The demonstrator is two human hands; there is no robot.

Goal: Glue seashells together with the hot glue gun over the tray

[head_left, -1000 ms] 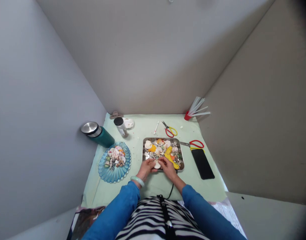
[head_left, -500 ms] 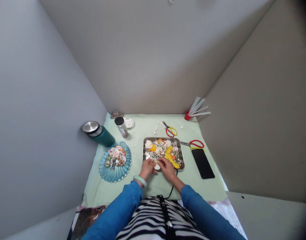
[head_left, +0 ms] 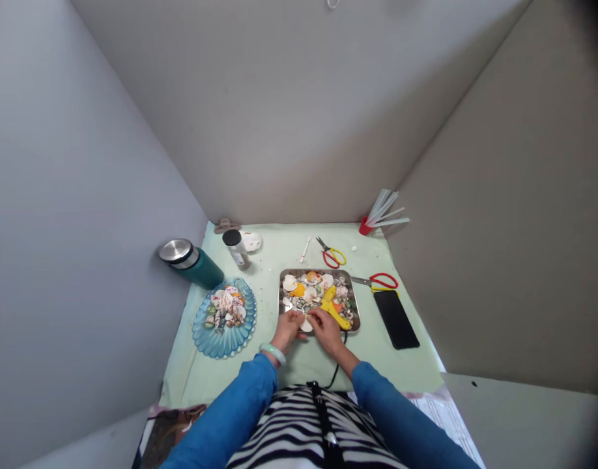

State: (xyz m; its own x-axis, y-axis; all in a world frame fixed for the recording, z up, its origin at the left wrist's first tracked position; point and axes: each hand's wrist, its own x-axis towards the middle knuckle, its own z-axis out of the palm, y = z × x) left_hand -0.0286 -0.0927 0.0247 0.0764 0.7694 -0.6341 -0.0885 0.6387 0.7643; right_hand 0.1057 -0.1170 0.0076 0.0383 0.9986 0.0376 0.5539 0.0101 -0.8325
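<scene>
Over the near edge of a metal tray (head_left: 357,316), my left hand (head_left: 288,327) is closed on a round white seashell (head_left: 306,325). Opposite it, my right hand (head_left: 325,328) has its fingertips pinched at the shell's upper edge; whatever is between them is too small to make out. Mixed shells (head_left: 309,294) fill the tray. A yellow hot glue gun (head_left: 334,309) lies on them, just beyond my right hand, with its black cord (head_left: 335,375) running down towards me.
At left are a blue glass plate (head_left: 224,344) of shells, a teal bottle (head_left: 206,270) and a black-lidded jar (head_left: 237,250). Behind the tray lie a white pen (head_left: 305,250) and small scissors (head_left: 331,254). Larger scissors (head_left: 383,282), a phone (head_left: 397,320) and glue sticks (head_left: 383,208) in a red cup (head_left: 365,226) are at right.
Both hands stay together at the shell, with only slight finger movement. The whole view has shifted very slightly; the tray, glue gun and other objects keep their places.
</scene>
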